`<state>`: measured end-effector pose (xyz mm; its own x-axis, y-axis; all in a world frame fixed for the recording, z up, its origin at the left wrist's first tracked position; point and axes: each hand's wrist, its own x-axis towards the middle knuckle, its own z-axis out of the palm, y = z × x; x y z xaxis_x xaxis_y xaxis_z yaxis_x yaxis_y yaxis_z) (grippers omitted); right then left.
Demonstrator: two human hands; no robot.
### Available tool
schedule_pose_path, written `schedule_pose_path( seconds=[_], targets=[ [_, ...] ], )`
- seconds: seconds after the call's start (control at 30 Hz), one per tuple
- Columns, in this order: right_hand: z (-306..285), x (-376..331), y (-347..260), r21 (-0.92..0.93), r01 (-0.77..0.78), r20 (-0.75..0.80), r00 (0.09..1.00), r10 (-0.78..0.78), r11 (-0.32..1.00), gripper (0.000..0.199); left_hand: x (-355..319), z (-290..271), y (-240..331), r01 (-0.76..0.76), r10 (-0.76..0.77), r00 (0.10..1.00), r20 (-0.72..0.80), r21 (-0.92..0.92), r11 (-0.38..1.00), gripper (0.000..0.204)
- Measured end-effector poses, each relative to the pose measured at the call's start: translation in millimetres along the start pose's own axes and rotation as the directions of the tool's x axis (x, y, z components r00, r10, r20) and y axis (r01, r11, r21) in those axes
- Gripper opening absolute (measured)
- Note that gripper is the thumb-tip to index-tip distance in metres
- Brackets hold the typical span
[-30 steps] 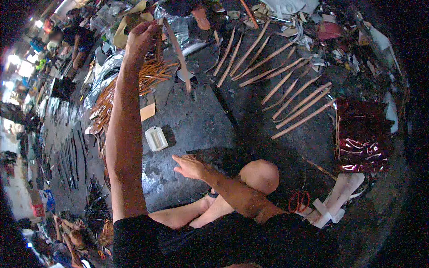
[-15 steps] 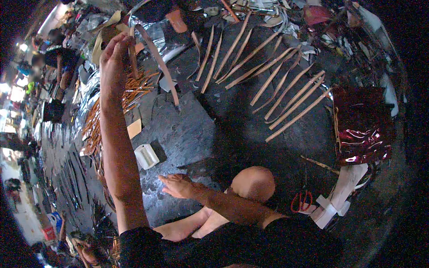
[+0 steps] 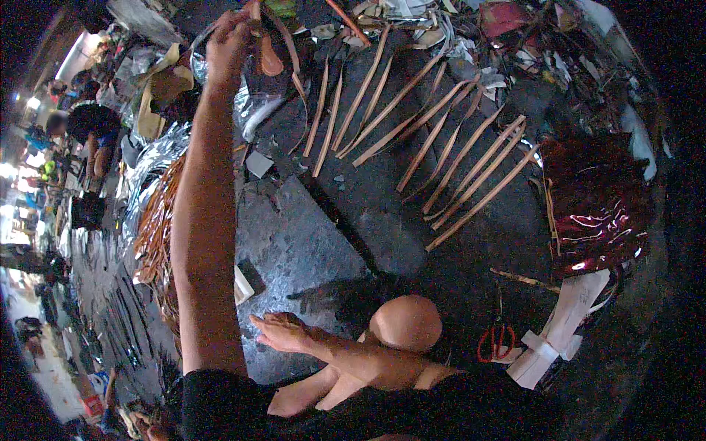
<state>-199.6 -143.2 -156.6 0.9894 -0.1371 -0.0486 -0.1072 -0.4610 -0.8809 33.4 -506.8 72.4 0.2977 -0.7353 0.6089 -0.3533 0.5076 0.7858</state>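
Note:
My left hand (image 3: 232,40) is stretched out to the far edge of the view, its fingers closed on a long, thin tan strip (image 3: 285,37) that loops over and trails to the right. Close to my body, my right hand (image 3: 283,333) hovers low over the grey slab (image 3: 294,235) with its fingers stretched out and nothing in them. Partly behind my left forearm is a small whitish metal block (image 3: 243,285). Several similar tan strips (image 3: 375,88) lie in a fan-shaped row on the dark floor, right of my left hand.
Brown strips (image 3: 158,228) are heaped left of my left arm. Dark red glossy sheets (image 3: 599,206) lie at the right, near red-handled scissors (image 3: 498,343) and a bundle of pale strips (image 3: 562,323). Scraps (image 3: 507,55) litter the far side. Other people (image 3: 95,140) sit at far left.
My left hand has moved farther out and slightly right, carrying the strip. My right hand has come a little nearer my body. The view has shifted, and my forearm now covers much of the metal block.

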Motion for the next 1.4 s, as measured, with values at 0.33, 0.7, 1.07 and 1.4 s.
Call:
schedule_pose_path(
  seconds=[0.33, 0.7, 1.07, 1.4],
  targets=[
    [21.8, -4.1, 26.2, 0.082, 0.070, -0.016, 0.997, -0.069, 0.994, 0.028, -169.0, 85.0, -141.6, 0.513, -0.523, 0.827, -0.205, 0.655, 0.554, 0.028],
    [29.3, 2.3, 46.7, 0.713, -0.284, 0.264, 0.956, 0.130, 0.641, 0.030, -274.6, -16.8, -16.7, 0.594, -0.545, 0.770, -0.333, 0.686, 0.421, 0.040],
    [-13.0, -6.6, -17.4, -0.166, 0.051, 0.198, 0.980, -0.017, 0.985, 0.070, -610.1, -216.7, 131.9, 0.773, -0.678, 0.583, -0.447, 0.561, 0.296, 0.029],
    [-6.5, -13.4, -35.8, -0.324, 0.052, 0.293, 0.955, 0.048, 0.945, 0.077, -662.2, -316.7, 90.8, 0.847, -0.331, 0.475, -0.815, 0.526, -0.078, 0.055]
  ],
)
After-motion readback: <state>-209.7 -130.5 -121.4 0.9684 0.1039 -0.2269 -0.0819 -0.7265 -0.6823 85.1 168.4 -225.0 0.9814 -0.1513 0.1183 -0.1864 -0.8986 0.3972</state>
